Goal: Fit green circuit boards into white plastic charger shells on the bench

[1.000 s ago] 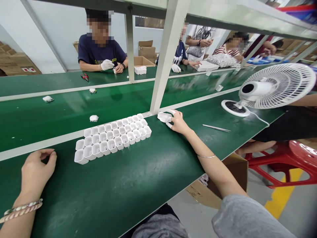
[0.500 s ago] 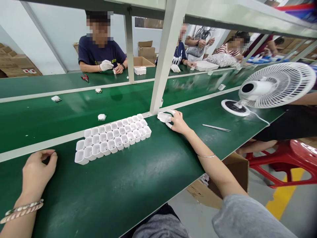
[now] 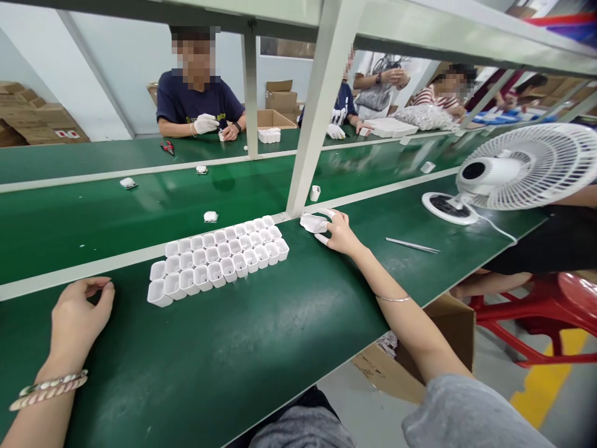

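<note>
My right hand, with white covers on the thumb and some fingertips, grips a crumpled white piece lying at the foot of the post. Whether it is cloth, paper or film I cannot tell. At the left, my left hand is held over the bench with thumb and fingertips drawn together; no object shows in it. Between my hands, several open white cups stand upright in three close rows. Small dark bits show inside some of them. Tweezers lie to the right of my right hand.
A slanted post rises behind the cups. Beyond, a green belt carries white-topped pieces and a white cup. A fan stands at right, above a red stool. Co-workers sit across, one wearing a white glove.
The view has shifted slightly. Pieces on the belt have moved right, and a white cup has come out from behind the post. Both hands keep nearly the same pose.
</note>
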`<state>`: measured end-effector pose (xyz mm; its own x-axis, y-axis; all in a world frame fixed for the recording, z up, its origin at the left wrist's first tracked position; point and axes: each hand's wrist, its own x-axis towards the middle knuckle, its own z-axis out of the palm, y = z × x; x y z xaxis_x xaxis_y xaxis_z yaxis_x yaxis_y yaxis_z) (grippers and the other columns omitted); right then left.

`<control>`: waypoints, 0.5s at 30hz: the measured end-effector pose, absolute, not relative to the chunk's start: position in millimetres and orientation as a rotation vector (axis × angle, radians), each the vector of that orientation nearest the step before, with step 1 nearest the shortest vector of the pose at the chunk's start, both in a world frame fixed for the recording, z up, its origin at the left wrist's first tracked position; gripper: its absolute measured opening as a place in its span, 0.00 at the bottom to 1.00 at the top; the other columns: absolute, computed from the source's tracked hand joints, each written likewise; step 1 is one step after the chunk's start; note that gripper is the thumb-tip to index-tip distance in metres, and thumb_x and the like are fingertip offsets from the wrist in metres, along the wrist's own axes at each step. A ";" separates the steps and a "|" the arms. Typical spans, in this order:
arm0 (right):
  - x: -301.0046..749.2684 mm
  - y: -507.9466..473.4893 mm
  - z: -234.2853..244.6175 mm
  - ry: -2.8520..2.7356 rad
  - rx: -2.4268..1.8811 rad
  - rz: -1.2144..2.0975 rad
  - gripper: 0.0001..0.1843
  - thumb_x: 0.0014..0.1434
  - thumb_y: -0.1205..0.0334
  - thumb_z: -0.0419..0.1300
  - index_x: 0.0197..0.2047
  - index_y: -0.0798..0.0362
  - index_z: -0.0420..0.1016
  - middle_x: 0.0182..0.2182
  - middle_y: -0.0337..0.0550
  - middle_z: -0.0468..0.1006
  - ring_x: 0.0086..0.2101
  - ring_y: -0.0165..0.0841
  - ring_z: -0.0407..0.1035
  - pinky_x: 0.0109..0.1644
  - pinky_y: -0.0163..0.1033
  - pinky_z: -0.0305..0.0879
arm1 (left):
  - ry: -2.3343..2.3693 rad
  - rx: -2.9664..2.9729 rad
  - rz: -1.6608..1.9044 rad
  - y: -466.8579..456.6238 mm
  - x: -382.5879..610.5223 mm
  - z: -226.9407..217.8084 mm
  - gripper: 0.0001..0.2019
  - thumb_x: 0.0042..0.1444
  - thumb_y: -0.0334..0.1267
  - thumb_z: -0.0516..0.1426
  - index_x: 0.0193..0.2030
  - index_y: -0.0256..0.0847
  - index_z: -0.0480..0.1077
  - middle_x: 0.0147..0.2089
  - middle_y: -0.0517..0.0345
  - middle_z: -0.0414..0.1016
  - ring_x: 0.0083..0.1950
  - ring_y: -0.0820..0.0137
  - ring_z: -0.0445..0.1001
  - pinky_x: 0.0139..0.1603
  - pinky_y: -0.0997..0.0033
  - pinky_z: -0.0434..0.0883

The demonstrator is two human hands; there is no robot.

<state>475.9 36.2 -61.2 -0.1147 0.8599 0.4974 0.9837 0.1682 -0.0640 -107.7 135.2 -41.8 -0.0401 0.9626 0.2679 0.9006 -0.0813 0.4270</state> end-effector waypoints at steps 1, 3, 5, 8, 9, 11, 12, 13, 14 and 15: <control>476.2 35.7 -60.8 -2.022 -1.734 -0.403 0.07 0.59 0.60 0.61 0.40 0.53 0.77 0.62 0.58 0.64 0.62 0.56 0.57 0.60 0.64 0.54 | 2.027 2.082 0.792 133.0 -105.9 -39.2 0.12 0.55 0.45 0.52 0.40 0.40 0.69 0.43 0.48 0.76 0.49 0.52 0.77 0.54 0.49 0.72; 475.8 33.6 -59.1 -2.002 -1.707 -0.423 0.11 0.60 0.58 0.61 0.45 0.52 0.77 0.62 0.58 0.65 0.61 0.55 0.59 0.61 0.64 0.55 | 1.975 2.083 0.837 127.2 -101.3 -33.6 0.13 0.55 0.44 0.52 0.41 0.37 0.69 0.45 0.44 0.76 0.49 0.52 0.77 0.55 0.48 0.72; 472.9 30.2 -55.3 -1.976 -1.655 -0.439 0.14 0.61 0.57 0.60 0.49 0.50 0.77 0.62 0.56 0.66 0.61 0.54 0.61 0.62 0.64 0.56 | 1.906 2.100 0.852 120.1 -96.2 -28.8 0.15 0.57 0.44 0.52 0.44 0.36 0.69 0.47 0.44 0.76 0.50 0.55 0.76 0.56 0.51 0.72; 461.6 24.6 -42.3 -1.881 -1.514 -0.471 0.15 0.63 0.57 0.60 0.52 0.46 0.76 0.59 0.54 0.70 0.58 0.51 0.65 0.61 0.62 0.61 | 1.796 2.132 0.854 109.9 -90.5 -24.0 0.17 0.58 0.46 0.52 0.48 0.38 0.69 0.50 0.48 0.76 0.50 0.61 0.76 0.57 0.59 0.72; 455.4 23.9 -35.9 -1.844 -1.452 -0.468 0.14 0.63 0.57 0.60 0.52 0.45 0.76 0.58 0.53 0.72 0.57 0.50 0.67 0.60 0.60 0.63 | 1.744 2.152 0.848 106.7 -89.5 -22.6 0.17 0.58 0.46 0.52 0.49 0.39 0.68 0.49 0.49 0.76 0.49 0.62 0.76 0.56 0.61 0.72; 438.7 27.4 -20.6 -1.813 -1.341 -0.419 0.13 0.63 0.58 0.60 0.51 0.44 0.76 0.54 0.50 0.75 0.54 0.47 0.71 0.58 0.57 0.68 | 1.595 2.220 0.780 100.2 -88.7 -19.3 0.17 0.59 0.45 0.52 0.51 0.40 0.68 0.49 0.50 0.76 0.47 0.63 0.77 0.52 0.62 0.74; 428.1 32.7 -12.5 -1.834 -1.305 -0.374 0.13 0.63 0.58 0.60 0.51 0.44 0.76 0.52 0.49 0.77 0.52 0.46 0.72 0.57 0.55 0.70 | 1.519 2.259 0.729 96.9 -88.6 -17.3 0.17 0.59 0.45 0.51 0.52 0.41 0.67 0.50 0.50 0.76 0.46 0.63 0.77 0.50 0.62 0.74; 416.1 40.9 -4.4 -1.881 -1.285 -0.322 0.12 0.63 0.58 0.59 0.50 0.44 0.76 0.50 0.48 0.78 0.50 0.45 0.74 0.55 0.54 0.71 | 1.450 2.300 0.671 93.6 -88.7 -15.3 0.16 0.59 0.44 0.51 0.52 0.42 0.67 0.50 0.50 0.75 0.46 0.63 0.77 0.48 0.62 0.75; 402.9 52.4 3.3 -1.946 -1.286 -0.266 0.12 0.63 0.57 0.59 0.50 0.45 0.77 0.47 0.47 0.79 0.48 0.44 0.75 0.54 0.53 0.72 | 1.398 2.336 0.615 90.5 -88.9 -13.3 0.15 0.60 0.43 0.51 0.51 0.43 0.68 0.51 0.51 0.75 0.46 0.63 0.77 0.47 0.63 0.74; 388.9 67.2 10.2 -2.015 -1.312 -0.205 0.12 0.63 0.57 0.59 0.50 0.46 0.77 0.46 0.47 0.80 0.46 0.44 0.75 0.53 0.52 0.73 | 1.363 2.365 0.567 87.8 -88.9 -11.6 0.15 0.60 0.43 0.51 0.51 0.45 0.68 0.52 0.52 0.75 0.47 0.63 0.77 0.47 0.63 0.74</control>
<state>388.9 67.2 10.2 -0.2306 0.7361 0.6364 0.8493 0.4714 -0.2376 -88.9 87.8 -11.6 0.4564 0.8743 0.1653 0.7336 -0.4748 0.4863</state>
